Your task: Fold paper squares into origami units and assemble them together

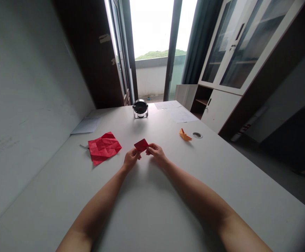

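Note:
A small folded square of red paper point(141, 145) is held up in front of me, just above the white table point(147, 210). My left hand point(131, 157) pinches its lower left edge, and my right hand point(155, 152) grips its right corner between thumb and fingers. To the left of my hands lies a larger creased red sheet point(104, 147), spread out with fold lines across it. On the right side rests an orange folded paper boat point(185, 135).
A round black device on a metal stand point(140, 107) is at the table's far end. White papers point(181, 112) lie at the far right, another sheet point(86, 125) against the left wall. A round cable hole point(196, 135) sits near the right edge. Cabinets point(228, 52) stand beyond.

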Motion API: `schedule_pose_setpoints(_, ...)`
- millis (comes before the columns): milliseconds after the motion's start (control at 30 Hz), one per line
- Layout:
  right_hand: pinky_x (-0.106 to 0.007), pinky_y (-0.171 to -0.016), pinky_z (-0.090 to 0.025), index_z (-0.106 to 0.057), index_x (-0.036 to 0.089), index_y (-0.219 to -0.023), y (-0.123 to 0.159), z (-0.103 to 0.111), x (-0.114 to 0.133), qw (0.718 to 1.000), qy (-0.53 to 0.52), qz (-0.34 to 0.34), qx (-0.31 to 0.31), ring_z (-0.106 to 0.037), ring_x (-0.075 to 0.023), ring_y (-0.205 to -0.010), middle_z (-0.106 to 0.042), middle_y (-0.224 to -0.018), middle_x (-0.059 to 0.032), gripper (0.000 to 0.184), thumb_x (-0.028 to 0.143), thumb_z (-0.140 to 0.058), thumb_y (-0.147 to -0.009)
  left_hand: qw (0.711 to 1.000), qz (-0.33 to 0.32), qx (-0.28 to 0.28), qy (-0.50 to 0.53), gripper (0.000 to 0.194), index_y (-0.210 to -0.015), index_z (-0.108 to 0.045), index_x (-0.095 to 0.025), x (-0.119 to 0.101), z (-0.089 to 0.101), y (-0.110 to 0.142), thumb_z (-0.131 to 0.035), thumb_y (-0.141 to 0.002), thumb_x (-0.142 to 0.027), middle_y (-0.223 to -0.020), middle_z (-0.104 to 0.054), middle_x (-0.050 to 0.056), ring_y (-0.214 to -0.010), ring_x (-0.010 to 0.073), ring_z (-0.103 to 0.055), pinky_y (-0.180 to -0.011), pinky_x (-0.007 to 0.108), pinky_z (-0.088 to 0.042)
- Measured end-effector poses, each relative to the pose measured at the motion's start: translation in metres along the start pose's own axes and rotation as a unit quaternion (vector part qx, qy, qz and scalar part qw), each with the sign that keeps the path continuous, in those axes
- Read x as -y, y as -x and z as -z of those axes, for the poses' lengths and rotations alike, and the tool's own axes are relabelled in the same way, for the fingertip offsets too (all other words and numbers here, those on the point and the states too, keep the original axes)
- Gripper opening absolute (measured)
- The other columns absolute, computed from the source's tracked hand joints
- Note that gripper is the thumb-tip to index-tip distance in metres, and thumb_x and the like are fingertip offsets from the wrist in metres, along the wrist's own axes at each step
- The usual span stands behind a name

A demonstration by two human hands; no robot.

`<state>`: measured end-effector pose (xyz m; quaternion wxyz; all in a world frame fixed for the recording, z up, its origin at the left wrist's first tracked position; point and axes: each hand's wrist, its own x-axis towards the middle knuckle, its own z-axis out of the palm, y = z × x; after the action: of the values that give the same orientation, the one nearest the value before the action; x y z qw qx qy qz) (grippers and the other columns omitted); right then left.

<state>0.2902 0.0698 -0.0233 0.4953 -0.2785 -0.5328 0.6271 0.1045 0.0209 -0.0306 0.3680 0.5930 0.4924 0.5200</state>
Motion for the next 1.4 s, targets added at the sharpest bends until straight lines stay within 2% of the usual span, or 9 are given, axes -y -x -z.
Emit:
schedule_pose_setpoints(133, -0.03, -0.062, -0.048, -0.063, 0.018, -0.089, 0.0, -0.002, 0.0, 1.0, 0.009, 0.013, -0.014, -0.061, -0.016, -0.062, -0.068, -0.068, -0.0028, 0.036, 0.05, -0.076, -0.077, 1.0, 0.006, -0.02, -0.016, 0.032, -0.095, -0.067, -0.018, -0.002, 0.0, 0.001, -0.066, -0.087, -0.049, -0.059, -0.06, -0.002, -0.054, 0.013, -0.056, -0.055, 0.023, -0.044)
schedule_pose_setpoints(267, -0.03, -0.063, -0.049, -0.061, 0.019, -0.088, 0.0, -0.002, 0.001, 1.0, 0.004, 0.018, -0.019, -0.062, -0.0162, -0.064, -0.067, -0.069, -0.0016, 0.036, 0.049, -0.076, -0.076, 0.999, -0.012, -0.025, 0.04, 0.032, -0.095, -0.065, -0.018, -0.007, -0.002, 0.001, -0.068, -0.086, -0.048, -0.061, -0.06, -0.002, -0.055, 0.0124, -0.057, -0.056, 0.023, -0.046)
schedule_pose_setpoints(400, -0.031, -0.067, -0.05, -0.06, 0.02, -0.089, 0.0, -0.002, 0.001, 1.0, -0.005, 0.014, -0.015, -0.063, -0.0166, -0.067, -0.068, -0.073, -0.0016, 0.033, 0.045, -0.076, -0.075, 0.996, -0.031, -0.024, 0.074, 0.034, -0.103, -0.065, -0.017, -0.013, -0.003, 0.001, -0.071, -0.085, -0.045, -0.083, -0.07, 0.005, -0.064, 0.014, -0.063, -0.064, 0.028, -0.054)
schedule_pose_setpoints(533, -0.032, -0.069, -0.051, -0.061, 0.02, -0.088, -0.001, -0.001, 0.0, 1.0, -0.005, 0.012, -0.017, -0.064, -0.0172, -0.072, -0.068, -0.077, -0.0016, 0.031, 0.042, -0.077, -0.072, 0.995, -0.034, -0.029, 0.089, 0.034, -0.106, -0.065, -0.017, -0.016, -0.003, 0.001, -0.072, -0.084, -0.041, -0.1, -0.07, 0.007, -0.074, 0.0158, -0.068, -0.07, 0.031, -0.057)
schedule_pose_setpoints(733, -0.031, -0.068, -0.052, -0.062, 0.019, -0.087, 0.0, -0.001, 0.003, 1.0, 0.017, 0.013, -0.01, -0.064, -0.0184, -0.076, -0.069, -0.081, -0.0038, 0.036, 0.049, -0.077, -0.073, 0.995, -0.032, -0.031, 0.087, 0.029, -0.098, -0.063, -0.017, -0.013, -0.001, 0.0, -0.069, -0.087, -0.044, -0.096, -0.07, 0.005, -0.072, 0.0173, -0.071, -0.07, 0.03, -0.055)
schedule_pose_setpoints(900, -0.031, -0.066, -0.051, -0.061, 0.018, -0.082, -0.001, -0.001, 0.0, 0.999, 0.04, 0.03, 0.003, -0.063, -0.0178, -0.07, -0.068, -0.074, -0.0038, 0.038, 0.053, -0.075, -0.078, 0.995, -0.018, -0.015, 0.097, 0.032, -0.091, -0.062, -0.017, -0.009, -0.002, 0.0, -0.065, -0.089, -0.048, -0.089, -0.07, 0.004, -0.069, 0.0189, -0.072, -0.067, 0.031, -0.056)
schedule_pose_setpoints(1133, -0.03, -0.063, -0.05, -0.061, 0.02, -0.097, -0.003, -0.001, -0.007, 0.999, 0.043, 0.023, -0.004, -0.062, -0.0163, -0.062, -0.068, -0.072, -0.0008, 0.044, 0.055, -0.077, -0.075, 0.99, -0.019, -0.008, 0.142, 0.029, -0.1, -0.055, -0.019, -0.009, -0.006, -0.001, -0.07, -0.085, -0.039, -0.093, -0.073, 0.006, -0.074, 0.0198, -0.073, -0.068, 0.036, -0.06)
schedule_pose_setpoints(1300, -0.028, -0.06, -0.047, -0.066, 0.018, -0.088, -0.003, 0.0, -0.011, 0.996, 0.089, 0.023, 0.012, -0.059, -0.0155, -0.061, -0.066, -0.069, -0.0022, 0.039, 0.056, -0.072, -0.079, 0.992, -0.003, -0.012, 0.125, 0.04, -0.12, -0.054, -0.02, -0.008, -0.005, 0.0, -0.068, -0.087, -0.037, -0.095, -0.076, 0.006, -0.071, 0.0186, -0.073, -0.071, 0.036, -0.06)
schedule_pose_setpoints(1400, -0.028, -0.059, -0.046, -0.066, 0.019, -0.086, -0.003, 0.0, -0.014, 0.99, 0.134, 0.035, 0.02, -0.058, -0.0154, -0.062, -0.066, -0.069, -0.0018, 0.035, 0.053, -0.071, -0.081, 0.993, 0.004, -0.019, 0.113, 0.037, -0.112, -0.063, -0.017, -0.008, -0.006, 0.001, -0.069, -0.086, -0.042, -0.093, -0.076, 0.008, -0.075, 0.0201, -0.073, -0.074, 0.037, -0.06)
